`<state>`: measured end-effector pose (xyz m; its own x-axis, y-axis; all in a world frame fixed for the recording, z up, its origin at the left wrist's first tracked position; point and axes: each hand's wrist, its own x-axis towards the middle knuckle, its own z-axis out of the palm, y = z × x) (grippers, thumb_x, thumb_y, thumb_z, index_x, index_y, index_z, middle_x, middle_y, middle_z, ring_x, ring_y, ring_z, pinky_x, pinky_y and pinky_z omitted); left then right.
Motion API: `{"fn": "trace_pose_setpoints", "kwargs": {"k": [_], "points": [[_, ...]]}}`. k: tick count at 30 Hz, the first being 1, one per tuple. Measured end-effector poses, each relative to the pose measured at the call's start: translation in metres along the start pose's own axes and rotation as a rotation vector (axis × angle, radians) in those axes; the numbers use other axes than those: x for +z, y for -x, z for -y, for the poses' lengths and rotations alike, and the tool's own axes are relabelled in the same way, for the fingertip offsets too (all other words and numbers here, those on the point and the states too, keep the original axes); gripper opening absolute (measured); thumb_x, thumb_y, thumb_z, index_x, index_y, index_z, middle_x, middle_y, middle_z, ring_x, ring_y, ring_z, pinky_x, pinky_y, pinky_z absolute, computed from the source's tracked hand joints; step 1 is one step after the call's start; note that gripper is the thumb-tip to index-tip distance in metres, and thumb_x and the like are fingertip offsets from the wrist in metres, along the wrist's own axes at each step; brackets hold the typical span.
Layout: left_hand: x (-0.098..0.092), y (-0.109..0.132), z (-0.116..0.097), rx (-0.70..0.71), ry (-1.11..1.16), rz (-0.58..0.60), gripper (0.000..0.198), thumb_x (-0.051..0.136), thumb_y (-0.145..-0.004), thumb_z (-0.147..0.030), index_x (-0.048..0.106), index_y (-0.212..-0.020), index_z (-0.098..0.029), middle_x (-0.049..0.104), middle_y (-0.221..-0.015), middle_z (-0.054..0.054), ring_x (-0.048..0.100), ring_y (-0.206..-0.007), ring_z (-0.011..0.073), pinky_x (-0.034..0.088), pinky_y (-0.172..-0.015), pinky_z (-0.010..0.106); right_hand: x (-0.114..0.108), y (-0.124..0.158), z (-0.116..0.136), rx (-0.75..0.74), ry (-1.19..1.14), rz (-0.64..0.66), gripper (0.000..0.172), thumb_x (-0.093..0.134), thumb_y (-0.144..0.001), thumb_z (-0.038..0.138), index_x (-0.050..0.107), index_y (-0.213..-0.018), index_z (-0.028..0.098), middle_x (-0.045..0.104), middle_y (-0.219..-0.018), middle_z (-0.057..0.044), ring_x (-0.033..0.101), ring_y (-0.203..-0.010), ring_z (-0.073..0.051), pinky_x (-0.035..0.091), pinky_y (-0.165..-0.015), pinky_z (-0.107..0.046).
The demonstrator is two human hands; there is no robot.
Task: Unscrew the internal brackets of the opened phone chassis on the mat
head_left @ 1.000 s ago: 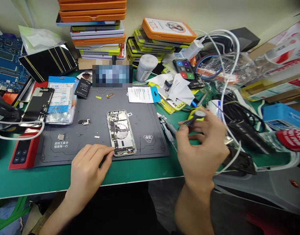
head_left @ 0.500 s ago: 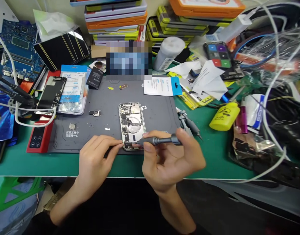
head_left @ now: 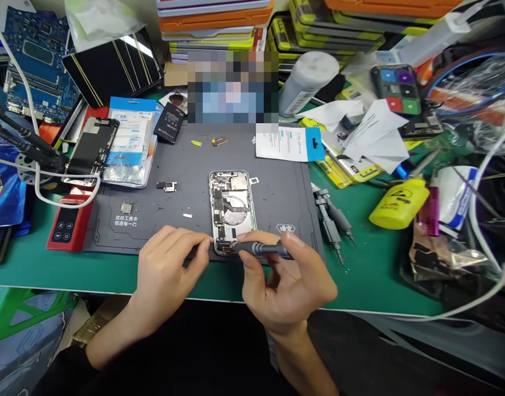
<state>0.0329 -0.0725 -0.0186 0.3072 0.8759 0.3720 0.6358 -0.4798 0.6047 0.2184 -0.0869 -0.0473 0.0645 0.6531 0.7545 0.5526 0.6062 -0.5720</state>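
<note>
An opened phone (head_left: 231, 206) with its insides exposed lies on a dark grey work mat (head_left: 153, 165). My left hand (head_left: 165, 275) rests on the mat with curled fingers, fingertips pressed against the phone's lower left corner. My right hand (head_left: 287, 283) is closed around a grey screwdriver (head_left: 262, 248), held nearly level, its tip at the phone's bottom edge.
Two more grey screwdrivers (head_left: 332, 220) lie right of the mat beside a yellow bottle (head_left: 398, 203). Small loose parts (head_left: 167, 186) sit on the mat. A phone screen (head_left: 91, 148) lies on a red box (head_left: 68, 223) at left. Stacked cases, papers and cables crowd the back and right.
My right hand came from the yellow bottle at right to the phone, now holding a grey screwdriver with its tip at the phone's bottom. My left hand stays at the phone's corner.
</note>
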Motion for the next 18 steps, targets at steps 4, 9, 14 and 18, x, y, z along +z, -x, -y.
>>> {"fn": "trace_pose_setpoints", "kwargs": {"k": [4, 9, 14, 18], "points": [[0.0009, 0.0013, 0.0011, -0.002, 0.0, -0.001, 0.009, 0.068, -0.109, -0.017, 0.072, -0.102, -0.019, 0.08, -0.095, 0.0, 0.068, -0.085, 0.0157, 0.053, -0.079, 0.032, 0.0006, 0.0006, -0.0007, 0.017, 0.014, 0.006, 0.07, 0.07, -0.094, 0.002, 0.051, -0.158, 0.023, 0.077, -0.107, -0.007, 0.08, -0.087, -0.021, 0.073, -0.07, -0.036], [0.001, 0.0011, 0.0003, 0.012, 0.0, -0.003, 0.005, 0.071, -0.108, -0.018, 0.074, -0.105, -0.02, 0.082, -0.097, 0.0, 0.07, -0.086, 0.0161, 0.054, -0.081, 0.033, -0.0004, 0.002, -0.0011, -0.023, 0.038, 0.056, 0.068, 0.07, -0.094, 0.002, 0.05, -0.156, 0.023, 0.077, -0.106, -0.006, 0.08, -0.088, -0.02, 0.073, -0.072, -0.036], [0.0006, 0.0009, 0.0003, 0.023, 0.007, 0.003, 0.005, 0.071, -0.108, -0.02, 0.075, -0.106, -0.021, 0.082, -0.096, -0.001, 0.072, -0.085, 0.0159, 0.055, -0.08, 0.033, -0.0017, 0.0008, 0.0023, -0.114, 0.214, 0.098, 0.052, 0.081, -0.089, 0.006, 0.063, -0.132, 0.03, 0.079, -0.099, -0.001, 0.078, -0.08, -0.016, 0.07, -0.068, -0.03], [0.0009, 0.0008, 0.0012, 0.028, 0.013, 0.005, 0.004, 0.072, -0.107, -0.019, 0.076, -0.107, -0.021, 0.083, -0.097, -0.001, 0.072, -0.087, 0.0158, 0.055, -0.08, 0.033, -0.002, -0.0008, 0.0018, -0.091, 0.177, 0.117, 0.063, 0.077, -0.09, 0.003, 0.058, -0.142, 0.032, 0.079, -0.099, 0.0, 0.079, -0.081, -0.017, 0.071, -0.069, -0.031]]}}
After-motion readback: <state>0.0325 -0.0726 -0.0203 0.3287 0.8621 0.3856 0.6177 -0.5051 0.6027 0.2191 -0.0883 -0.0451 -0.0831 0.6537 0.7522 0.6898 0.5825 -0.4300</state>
